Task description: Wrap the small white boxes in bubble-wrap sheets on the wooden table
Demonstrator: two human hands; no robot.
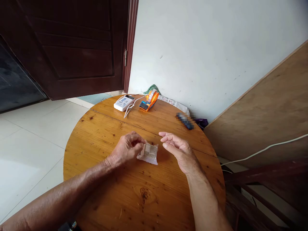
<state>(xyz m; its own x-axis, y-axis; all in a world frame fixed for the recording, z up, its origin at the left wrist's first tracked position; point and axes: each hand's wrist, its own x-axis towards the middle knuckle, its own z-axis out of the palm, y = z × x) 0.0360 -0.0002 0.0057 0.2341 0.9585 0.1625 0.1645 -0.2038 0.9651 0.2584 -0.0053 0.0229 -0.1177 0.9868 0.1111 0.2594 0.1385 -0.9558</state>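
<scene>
A small flat packet [149,153], wrapped in clear, crinkled plastic, lies on the round wooden table [96,141]. Something pale and squarish shows through its wrapping. Thumb and forefinger of my left hand [127,147] are pinched together at the packet's upper left edge; the exact contact is partly hidden by the fingers. My right hand [176,149] hovers just right of the packet, apart from it, with its fingers loosely bent and separated. Nothing is in the right hand.
Toward the back stand a white power bank [123,103] with a white cable [130,107] and an orange tape dispenser [151,100]. A dark, blurred-out object [184,121] lies at the back right. A wall [192,48] and a wooden board [264,109] border the table.
</scene>
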